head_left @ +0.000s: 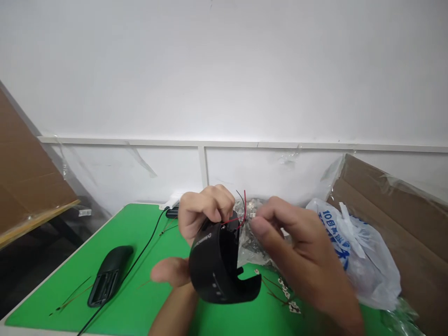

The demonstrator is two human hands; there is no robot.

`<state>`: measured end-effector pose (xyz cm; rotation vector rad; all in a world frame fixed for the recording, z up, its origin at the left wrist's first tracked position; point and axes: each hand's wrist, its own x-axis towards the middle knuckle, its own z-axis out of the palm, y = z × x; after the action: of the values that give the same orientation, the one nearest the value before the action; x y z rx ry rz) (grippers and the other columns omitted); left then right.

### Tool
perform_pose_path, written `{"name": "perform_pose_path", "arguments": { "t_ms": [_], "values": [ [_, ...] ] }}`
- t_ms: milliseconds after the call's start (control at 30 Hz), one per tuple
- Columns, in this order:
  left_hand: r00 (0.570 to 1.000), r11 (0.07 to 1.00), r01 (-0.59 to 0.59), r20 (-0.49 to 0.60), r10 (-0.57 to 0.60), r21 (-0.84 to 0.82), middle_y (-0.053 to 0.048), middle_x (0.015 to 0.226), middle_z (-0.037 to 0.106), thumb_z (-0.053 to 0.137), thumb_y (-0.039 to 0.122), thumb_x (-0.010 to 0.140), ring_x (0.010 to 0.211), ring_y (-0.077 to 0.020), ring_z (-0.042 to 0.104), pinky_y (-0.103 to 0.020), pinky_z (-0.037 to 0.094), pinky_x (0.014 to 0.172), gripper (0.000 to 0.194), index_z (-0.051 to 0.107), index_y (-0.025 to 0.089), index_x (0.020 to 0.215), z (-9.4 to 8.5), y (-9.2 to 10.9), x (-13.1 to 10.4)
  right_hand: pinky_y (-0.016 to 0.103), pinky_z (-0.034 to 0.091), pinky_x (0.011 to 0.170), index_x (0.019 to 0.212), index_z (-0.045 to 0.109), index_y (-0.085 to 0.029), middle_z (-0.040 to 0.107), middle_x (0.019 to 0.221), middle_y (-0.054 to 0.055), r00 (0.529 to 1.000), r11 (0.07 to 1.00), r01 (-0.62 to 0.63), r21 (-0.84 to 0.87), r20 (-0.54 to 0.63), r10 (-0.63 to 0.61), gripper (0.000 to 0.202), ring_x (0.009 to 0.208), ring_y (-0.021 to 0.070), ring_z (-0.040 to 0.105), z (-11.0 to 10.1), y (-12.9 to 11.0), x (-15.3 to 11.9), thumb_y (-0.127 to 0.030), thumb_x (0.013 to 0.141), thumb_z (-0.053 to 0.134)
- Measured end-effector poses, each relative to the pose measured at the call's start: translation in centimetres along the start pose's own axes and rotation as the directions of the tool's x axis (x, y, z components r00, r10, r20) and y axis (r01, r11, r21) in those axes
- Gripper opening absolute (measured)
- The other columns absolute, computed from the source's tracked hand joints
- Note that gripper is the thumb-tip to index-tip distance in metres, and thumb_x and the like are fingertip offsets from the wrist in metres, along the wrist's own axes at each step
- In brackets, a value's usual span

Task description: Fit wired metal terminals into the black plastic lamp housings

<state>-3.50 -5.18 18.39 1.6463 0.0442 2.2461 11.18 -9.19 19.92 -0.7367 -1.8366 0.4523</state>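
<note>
My left hand (pixel 206 205) is wrapped around a black curved plastic housing (pixel 217 275), its fingers over the top and its thumb out at the left side. The housing has a cut-out on the right and small pale markings on its outer face. From its upper opening rise thin red and black wires (pixel 245 205), their loose ends up in the air. My right hand (pixel 297 242) is just right of these wires, thumb and index finger drawn together. Whatever lies between those fingertips is too small to make out.
On the green mat (pixel 147 247) at left lie a black handheld case (pixel 111 275), a black cable (pixel 145 247) and thin wires. Small white pieces with wires (pixel 285 289) lie near my right hand. Behind are a clear bag of parts (pixel 254 254), a white plastic bag (pixel 364 261) and cardboard (pixel 395 224).
</note>
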Motion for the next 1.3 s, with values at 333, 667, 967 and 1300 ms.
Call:
{"name": "perform_pose_path", "arguments": {
  "t_ms": [333, 667, 967, 1300],
  "values": [
    [0.996, 0.996, 0.081, 0.021, -0.082, 0.042, -0.002, 0.056, 0.042, 0.02, 0.097, 0.083, 0.053, -0.0165, 0.043, -0.036, 0.043, 0.056, 0.081, 0.045, 0.022, 0.065, -0.7, 0.2, -0.1, 0.026, 0.034, 0.055, 0.077, 0.049, -0.021, 0.05, 0.068, -0.005, 0.984, 0.985, 0.161, 0.056, 0.065, -0.165, 0.026, 0.059, 0.0099, 0.045, 2.8, 1.0, 0.8, -0.023, 0.103, 0.056],
    [0.996, 0.999, -0.003, 0.086, 0.006, -0.033, -0.001, 0.056, 0.04, 0.022, 0.092, 0.088, 0.053, -0.0151, 0.041, -0.034, 0.04, 0.054, 0.078, 0.043, 0.021, 0.065, -2.1, 0.3, 0.4, 0.025, 0.036, 0.059, 0.088, 0.051, -0.023, 0.052, 0.075, -0.004, 0.957, 0.954, 0.291, 0.072, -0.033, -0.29, 0.015, 0.065, 0.0111, 0.047, 5.8, 1.2, -0.4, -0.014, 0.1, 0.054],
    [0.99, 0.998, -0.007, 0.138, -0.002, 0.068, 0.0, 0.058, 0.04, 0.029, 0.084, 0.095, 0.054, -0.0152, 0.041, -0.035, 0.039, 0.057, 0.071, 0.046, 0.021, 0.067, -2.3, 0.1, 0.3, 0.026, 0.036, 0.06, 0.086, 0.051, -0.022, 0.054, 0.077, -0.004, 0.978, 0.965, 0.208, 0.158, -0.011, -0.209, 0.019, 0.064, 0.0105, 0.046, 5.6, 2.1, 0.3, -0.018, 0.104, 0.052],
    [0.997, 0.996, 0.038, 0.063, -0.044, 0.085, 0.0, 0.054, 0.038, 0.038, 0.081, 0.095, 0.051, -0.0142, 0.04, -0.034, 0.04, 0.054, 0.068, 0.042, 0.022, 0.063, -2.4, -0.6, 0.6, 0.025, 0.036, 0.059, 0.083, 0.052, -0.022, 0.054, 0.075, -0.004, 0.985, 0.978, 0.172, 0.121, -0.048, -0.167, 0.021, 0.064, 0.0111, 0.047, 5.8, 2.1, 0.4, -0.018, 0.104, 0.052]
  ]
}}
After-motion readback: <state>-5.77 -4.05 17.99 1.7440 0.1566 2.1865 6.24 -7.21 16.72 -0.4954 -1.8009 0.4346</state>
